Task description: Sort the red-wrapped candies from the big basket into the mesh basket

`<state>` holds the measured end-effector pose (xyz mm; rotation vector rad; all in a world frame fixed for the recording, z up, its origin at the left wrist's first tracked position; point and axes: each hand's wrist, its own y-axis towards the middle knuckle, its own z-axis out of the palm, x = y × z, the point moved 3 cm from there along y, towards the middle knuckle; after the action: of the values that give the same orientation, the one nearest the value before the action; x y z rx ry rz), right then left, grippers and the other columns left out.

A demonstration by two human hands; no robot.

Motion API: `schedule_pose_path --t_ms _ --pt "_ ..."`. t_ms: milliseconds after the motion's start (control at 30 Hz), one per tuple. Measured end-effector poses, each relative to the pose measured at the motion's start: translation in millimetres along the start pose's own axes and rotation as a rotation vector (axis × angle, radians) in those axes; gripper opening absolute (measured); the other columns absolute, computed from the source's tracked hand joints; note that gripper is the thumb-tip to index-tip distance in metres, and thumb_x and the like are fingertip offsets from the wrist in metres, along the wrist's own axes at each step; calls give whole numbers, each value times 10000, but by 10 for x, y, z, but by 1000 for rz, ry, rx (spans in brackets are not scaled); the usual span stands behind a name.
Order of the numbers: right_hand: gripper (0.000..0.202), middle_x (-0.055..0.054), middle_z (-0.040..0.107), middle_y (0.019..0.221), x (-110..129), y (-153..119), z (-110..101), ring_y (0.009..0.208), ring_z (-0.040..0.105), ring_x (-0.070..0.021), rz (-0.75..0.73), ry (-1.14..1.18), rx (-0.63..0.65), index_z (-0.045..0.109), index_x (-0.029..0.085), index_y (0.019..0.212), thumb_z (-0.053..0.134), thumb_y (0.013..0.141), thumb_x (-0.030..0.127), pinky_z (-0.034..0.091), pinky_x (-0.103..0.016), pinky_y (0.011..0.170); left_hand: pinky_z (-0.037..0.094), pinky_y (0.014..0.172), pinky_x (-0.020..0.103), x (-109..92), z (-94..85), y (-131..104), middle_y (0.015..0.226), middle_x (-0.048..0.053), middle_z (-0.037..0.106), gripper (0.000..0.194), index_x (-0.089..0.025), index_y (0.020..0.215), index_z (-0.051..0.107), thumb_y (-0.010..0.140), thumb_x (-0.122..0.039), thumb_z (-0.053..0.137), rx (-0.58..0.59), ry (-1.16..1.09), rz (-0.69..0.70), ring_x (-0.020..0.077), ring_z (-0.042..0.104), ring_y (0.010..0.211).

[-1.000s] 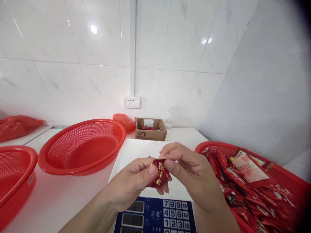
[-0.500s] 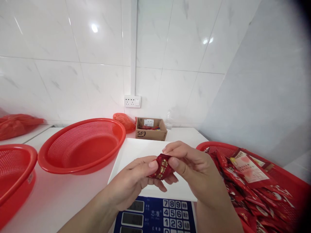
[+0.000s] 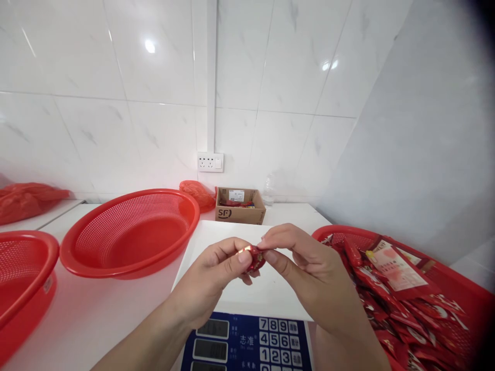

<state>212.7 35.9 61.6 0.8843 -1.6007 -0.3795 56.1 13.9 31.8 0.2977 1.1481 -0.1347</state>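
A small red wrapped packet [image 3: 256, 260] with gold print is held in front of me, above the white pan of a digital scale [image 3: 232, 288]. My left hand [image 3: 218, 268] is closed on its left side, thumb on top and fingers curled beneath. With thumb and fingertips, my right hand [image 3: 297, 263] pinches the packet's upper right edge. What is inside the wrapper cannot be seen. Below my hands is the scale's blue keypad panel [image 3: 247, 340] with its dark displays, partly covered by my left wrist.
At right, a red basket [image 3: 328, 230] holds many red packets and a pink card [image 3: 400, 268]. A large red sieve basket [image 3: 131, 232] and another red basket [image 3: 27, 278] stand at left. Behind the scale are a cardboard box [image 3: 240, 214], a red plastic bag [image 3: 198, 195] and a clear bottle [image 3: 269, 188].
The packet has been turned and tipped, so less of its gold-printed face shows. My right fingers have drawn together into a tighter pinch at its edge.
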Motion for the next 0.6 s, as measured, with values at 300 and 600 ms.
schedule_pose_path --t_ms 300,600 --pt "198 11 707 910 -9 16 -6 872 672 -155 -60 -123 -17 752 318 935 657 932 143 549 -270 765 468 785 295 -1 -51 9 916 17 649 373 -214 977 707 851 -565 730 -51 119 66 168 565 867" --pt "125 -21 761 845 -77 44 -158 809 703 -214 180 -423 -19 706 240 878 595 930 266 546 -315 692 494 746 294 -65 -136 29 908 19 704 189 -223 937 714 877 -399 747 -212 250 224 169 614 822"
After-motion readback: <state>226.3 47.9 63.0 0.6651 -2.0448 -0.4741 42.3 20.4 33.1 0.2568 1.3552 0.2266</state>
